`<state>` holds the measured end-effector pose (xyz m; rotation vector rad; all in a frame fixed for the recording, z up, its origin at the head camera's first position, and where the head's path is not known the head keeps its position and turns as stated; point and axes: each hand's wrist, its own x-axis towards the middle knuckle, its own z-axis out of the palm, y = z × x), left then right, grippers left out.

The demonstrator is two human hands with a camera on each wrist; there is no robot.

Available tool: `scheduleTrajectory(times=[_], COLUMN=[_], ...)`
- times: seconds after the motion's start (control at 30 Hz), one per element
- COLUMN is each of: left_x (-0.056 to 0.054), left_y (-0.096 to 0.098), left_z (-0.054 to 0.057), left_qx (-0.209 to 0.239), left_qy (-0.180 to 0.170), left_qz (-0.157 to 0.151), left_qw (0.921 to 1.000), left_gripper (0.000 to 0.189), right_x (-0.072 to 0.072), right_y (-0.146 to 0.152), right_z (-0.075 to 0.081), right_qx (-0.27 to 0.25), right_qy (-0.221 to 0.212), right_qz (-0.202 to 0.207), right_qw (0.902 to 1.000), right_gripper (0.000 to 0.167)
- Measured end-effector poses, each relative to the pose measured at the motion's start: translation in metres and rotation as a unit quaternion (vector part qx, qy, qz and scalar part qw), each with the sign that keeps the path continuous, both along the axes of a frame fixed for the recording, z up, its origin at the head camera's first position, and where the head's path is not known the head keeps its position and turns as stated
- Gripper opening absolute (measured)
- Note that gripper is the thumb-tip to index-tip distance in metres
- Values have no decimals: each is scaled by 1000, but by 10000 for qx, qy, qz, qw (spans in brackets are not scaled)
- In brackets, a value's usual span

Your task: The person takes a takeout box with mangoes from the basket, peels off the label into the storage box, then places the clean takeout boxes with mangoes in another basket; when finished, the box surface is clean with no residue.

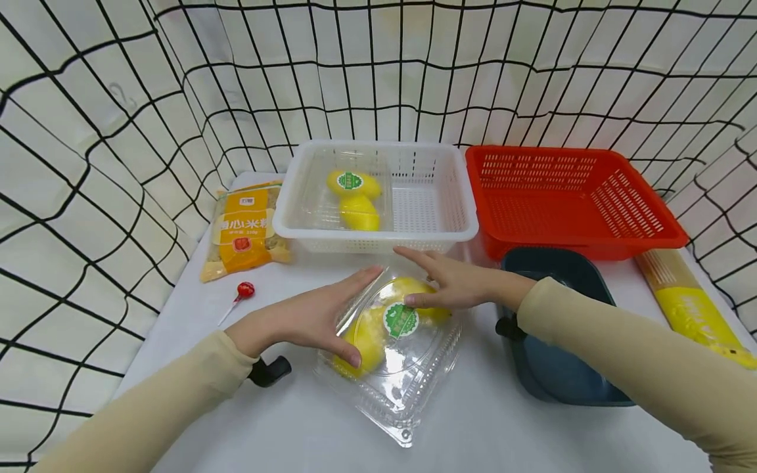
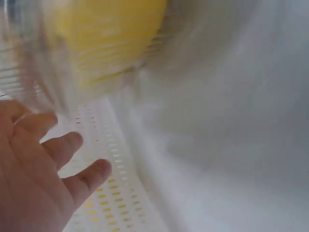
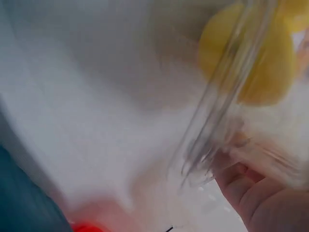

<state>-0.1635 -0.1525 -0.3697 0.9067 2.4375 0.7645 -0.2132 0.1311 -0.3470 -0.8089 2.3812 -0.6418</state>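
Observation:
A clear plastic clamshell box (image 1: 408, 387) with yellow fruit inside and a round green label (image 1: 401, 320) on its lid lies at an angle between both hands. My left hand (image 1: 313, 315) holds its left side, thumb over the lid; in the left wrist view several fingers (image 2: 72, 145) spread beside the box. My right hand (image 1: 446, 279) holds the far right part, thumb near the label. In the right wrist view its fingers (image 3: 236, 179) bend around the box's edge. Whether the box touches the table is hard to tell.
Behind the box, a white basket (image 1: 434, 244) contains a similar fruit box (image 1: 319, 190). Right of it stand a red basket (image 1: 544, 243) and a dark blue bin (image 1: 568, 368). A yellow packet (image 1: 692, 309), an orange snack bag (image 1: 242, 226) and a red lollipop (image 1: 245, 290) lie about. Black netting surrounds the table.

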Motion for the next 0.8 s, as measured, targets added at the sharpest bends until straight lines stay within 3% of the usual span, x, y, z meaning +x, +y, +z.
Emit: scheduleTrajectory(times=[0.17, 0.27, 0.37, 0.57, 0.7, 0.8], left_x=[-13, -16, -14, 10, 31, 39], left_y=[1, -1, -6, -2, 9, 18], left_z=[9, 14, 18, 24, 23, 19], left_qx=[-168, -259, -327, -236, -276, -553], left_qy=[-111, -132, 65, 1237, 1876, 2248], left_qz=[-298, -120, 283, 971, 914, 783], left_qw=[9994, 9995, 9990, 9873, 9776, 9697], left_gripper=[139, 138, 130, 103, 102, 110], right_x=[6, 9, 14, 27, 36, 42], right_y=[3, 5, 7, 13, 15, 14], right_z=[-7, -11, -14, -19, -18, -16], right_qx=[2, -85, -205, -259, -85, 28], right_qy=[-76, 0, 104, 319, 328, 302], right_qz=[-176, -328, -512, -1159, -1712, -2062], right_qw=[9998, 9994, 9984, 9924, 9847, 9780], right_gripper=[102, 103, 104, 108, 110, 111])
